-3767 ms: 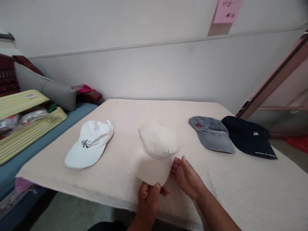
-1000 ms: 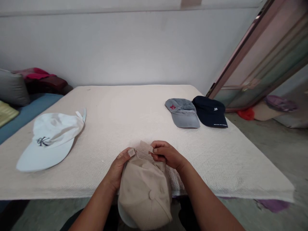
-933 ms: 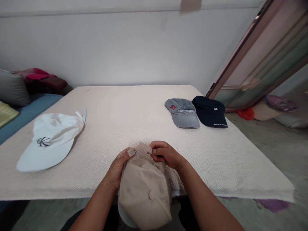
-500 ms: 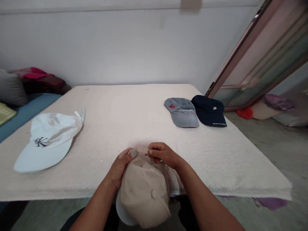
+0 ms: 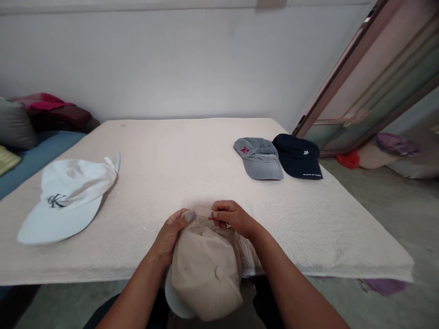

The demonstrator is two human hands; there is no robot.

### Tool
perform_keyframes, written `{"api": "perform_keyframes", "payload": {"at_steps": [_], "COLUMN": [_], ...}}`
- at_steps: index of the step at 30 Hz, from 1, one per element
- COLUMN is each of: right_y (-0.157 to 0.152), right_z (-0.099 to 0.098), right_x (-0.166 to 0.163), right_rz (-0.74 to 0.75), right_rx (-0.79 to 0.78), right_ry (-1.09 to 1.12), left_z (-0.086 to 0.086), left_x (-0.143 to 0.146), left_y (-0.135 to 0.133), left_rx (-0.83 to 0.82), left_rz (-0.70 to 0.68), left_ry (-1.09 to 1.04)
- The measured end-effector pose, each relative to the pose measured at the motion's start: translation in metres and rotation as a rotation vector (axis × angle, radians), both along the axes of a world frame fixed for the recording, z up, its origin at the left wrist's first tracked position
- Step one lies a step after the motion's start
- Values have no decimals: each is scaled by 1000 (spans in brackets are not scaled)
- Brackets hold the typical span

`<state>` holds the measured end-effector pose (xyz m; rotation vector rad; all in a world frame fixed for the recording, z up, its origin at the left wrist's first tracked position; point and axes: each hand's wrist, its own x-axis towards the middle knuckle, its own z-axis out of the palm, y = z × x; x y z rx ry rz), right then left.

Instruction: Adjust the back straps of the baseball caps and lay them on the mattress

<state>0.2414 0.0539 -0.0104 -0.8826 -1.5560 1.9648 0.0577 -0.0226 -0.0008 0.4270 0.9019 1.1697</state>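
A beige cap hangs over the near edge of the cloth-covered table, crown up, its back strap toward the table. My left hand grips the cap's left rear side with the thumb at the strap's end. My right hand pinches the strap's right end between thumb and fingers. Both hands are closed on the cap.
A white cap lies at the table's left. A grey cap and a navy cap lie side by side at the right. Cushions and a blue mattress are at far left; a leaning glass door frame at right.
Since 3.8 s ago the beige cap was turned round and pulled to the table edge. In the last second the raised strap flap has been pressed down flat between my hands.
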Motion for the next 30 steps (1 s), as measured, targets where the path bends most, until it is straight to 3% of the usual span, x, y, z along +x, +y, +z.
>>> {"api": "perform_keyframes", "payload": {"at_steps": [9,16,30], "right_y": [-1,-1,-4], "right_z": [2,12,12], "right_x": [1,7,7], "right_rz": [85,121,174], "right_rx": [16,39,101], "right_ry": [-11,-72,-49], "left_z": [-2,0,-4], "left_x": [-3,-3,-1], "left_y": [-1,-2,0], "left_rx": [-37,-27,-53], "left_rz": [35,-3,-56], "left_ry": [71,132,166]}}
